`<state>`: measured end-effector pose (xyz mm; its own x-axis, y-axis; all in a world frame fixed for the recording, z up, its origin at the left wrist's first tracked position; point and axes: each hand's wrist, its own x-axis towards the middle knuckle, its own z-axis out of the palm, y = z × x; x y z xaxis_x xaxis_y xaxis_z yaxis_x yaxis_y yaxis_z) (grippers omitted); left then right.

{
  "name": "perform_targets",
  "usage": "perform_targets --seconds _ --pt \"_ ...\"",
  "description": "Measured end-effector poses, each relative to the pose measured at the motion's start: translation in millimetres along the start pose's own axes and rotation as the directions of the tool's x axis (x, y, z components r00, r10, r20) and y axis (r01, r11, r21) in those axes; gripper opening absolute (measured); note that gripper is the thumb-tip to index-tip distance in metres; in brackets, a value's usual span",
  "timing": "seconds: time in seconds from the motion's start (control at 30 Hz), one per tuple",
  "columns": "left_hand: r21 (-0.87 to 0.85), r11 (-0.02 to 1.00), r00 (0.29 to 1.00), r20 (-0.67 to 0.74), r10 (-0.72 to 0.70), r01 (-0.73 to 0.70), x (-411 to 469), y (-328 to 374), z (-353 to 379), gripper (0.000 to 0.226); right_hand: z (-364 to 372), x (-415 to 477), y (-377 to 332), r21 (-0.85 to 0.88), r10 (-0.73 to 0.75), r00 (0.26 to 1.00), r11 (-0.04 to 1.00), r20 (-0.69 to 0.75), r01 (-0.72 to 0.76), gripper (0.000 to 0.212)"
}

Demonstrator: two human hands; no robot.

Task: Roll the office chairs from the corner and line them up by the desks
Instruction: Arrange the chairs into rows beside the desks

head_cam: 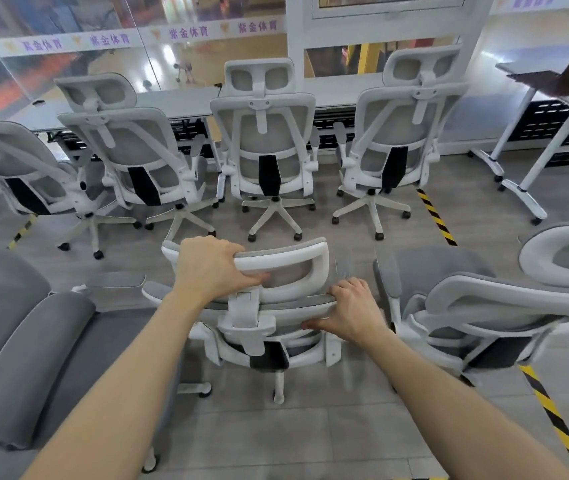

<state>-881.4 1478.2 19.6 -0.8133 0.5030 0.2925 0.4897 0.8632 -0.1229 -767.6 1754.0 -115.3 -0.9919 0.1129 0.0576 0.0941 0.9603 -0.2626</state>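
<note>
behind the glass wall (68,64) runs a white band (186,32) with purple writing, 紫金体育, repeated several times. along the near edge of the long desk (186,102), a row of chairs (265,133) stands on the grey floor (311,427), white frames and grey mesh, backs turned to me. the chair i hold (276,344) stands on the floor in front of me, apart from that row. my left hand (210,268) grasps the top of its headrest (297,261), fingers curled over the white frame. my right hand (356,310) grasps the top edge of the backrest, right of the headrest post. another chair (484,306) stands just beside it on the right, a grey padded seat (26,358) on the left. yellow and black tape (435,216) marks the floor.
</note>
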Motion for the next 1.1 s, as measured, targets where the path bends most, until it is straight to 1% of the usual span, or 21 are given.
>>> perform_targets --seconds 0.13,0.33,0.5,0.67,0.8,0.93,1.0,1.1 --pt "-0.015 1.0 1.0 0.005 0.017 -0.017 2.6 8.1 -5.0 0.065 -5.3 -3.1 3.7 0.004 0.014 0.999 1.0 0.031 -0.015 0.104" --pt "0.004 1.0 0.999 0.032 0.029 -0.029 9.3 16.8 -6.1 0.074 -1.9 -4.7 14.7 0.02 0.033 0.999 0.999 -0.002 -0.033 0.102" --pt "0.013 1.0 1.0 0.005 0.009 -0.009 7.4 13.1 -0.6 0.08 -2.1 0.0 14.5 0.019 0.019 1.0 1.0 -0.005 -0.019 0.104" --pt "0.018 1.0 1.0 0.008 0.0 0.0 8.1 17.8 -1.3 0.077 -3.1 0.7 18.0 0.0 0.021 1.0 1.0 -0.008 -0.021 0.105" --pt "0.006 1.0 1.0 0.014 0.007 -0.007 11.3 22.9 -5.9 0.069 -3.1 -0.5 22.6 0.001 0.027 1.0 1.0 -0.016 -0.027 0.106" --pt "-0.004 1.0 1.0 -0.002 -0.006 0.006 10.6 22.9 -4.7 0.065 -1.3 -0.2 24.1 0.017 0.02 0.999 1.0 -0.034 -0.02 0.099" --pt "-0.011 1.0 1.0 -0.005 -0.016 0.015 9.8 23.9 -5.2 0.066 -1.7 -0.1 24.8 0.029 0.015 0.999 0.999 -0.031 -0.014 0.098" --pt "0.006 1.0 0.999 0.045 -0.031 0.031 8.3 25.8 -6.5 0.07 -3.5 2.0 25.9 0.04 0.003 1.0 0.999 -0.023 -0.002 0.099"
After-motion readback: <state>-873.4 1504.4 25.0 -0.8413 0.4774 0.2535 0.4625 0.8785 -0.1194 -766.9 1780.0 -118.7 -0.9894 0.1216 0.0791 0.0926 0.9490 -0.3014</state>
